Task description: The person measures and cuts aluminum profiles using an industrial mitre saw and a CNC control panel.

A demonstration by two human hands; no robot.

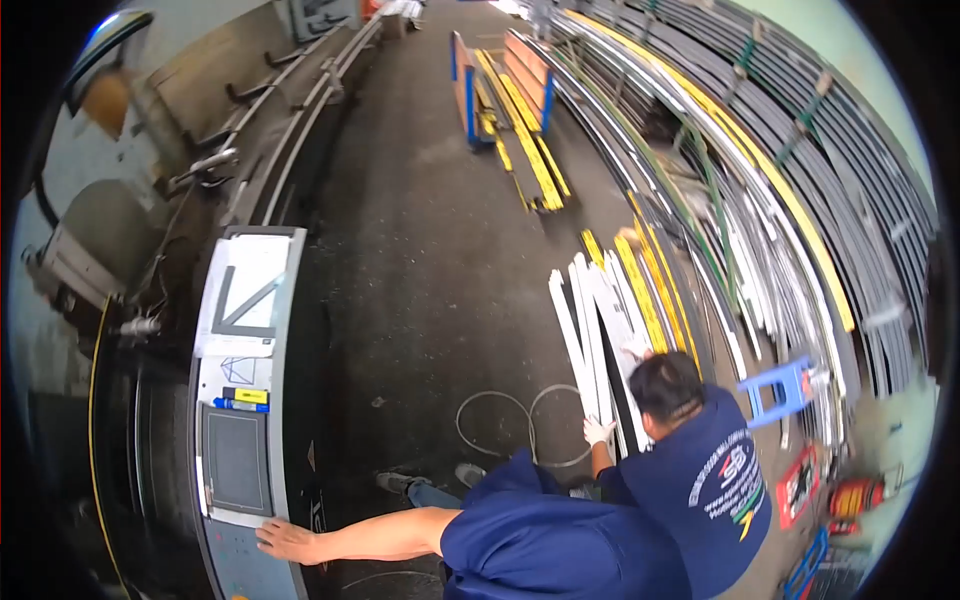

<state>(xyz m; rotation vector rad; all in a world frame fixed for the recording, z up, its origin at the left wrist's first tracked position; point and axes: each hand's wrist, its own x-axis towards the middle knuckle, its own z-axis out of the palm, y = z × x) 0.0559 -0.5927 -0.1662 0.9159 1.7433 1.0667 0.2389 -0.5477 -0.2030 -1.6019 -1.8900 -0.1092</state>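
Note:
My left hand point(287, 541) rests on the lower part of a long control panel point(232, 548), fingers laid on its surface, holding nothing visible. Just above it, a dark rectangular screen or pad point(237, 460) is set in the panel. Beyond that lie a yellow marker point(250, 396) and a blue marker point(240, 405). A sheet of paper point(262, 262) with a grey angle-shaped tool point(228, 300) is at the far end. My right hand is not in view.
A co-worker point(700, 480) in a dark blue shirt bends at the right, gloved hands on long white profiles point(590, 340). Farther off are a cart point(530, 75) with yellow-wrapped bars and racks of long profiles point(780, 110). A blue stool point(775, 392) and looped cable point(530, 425) are nearby.

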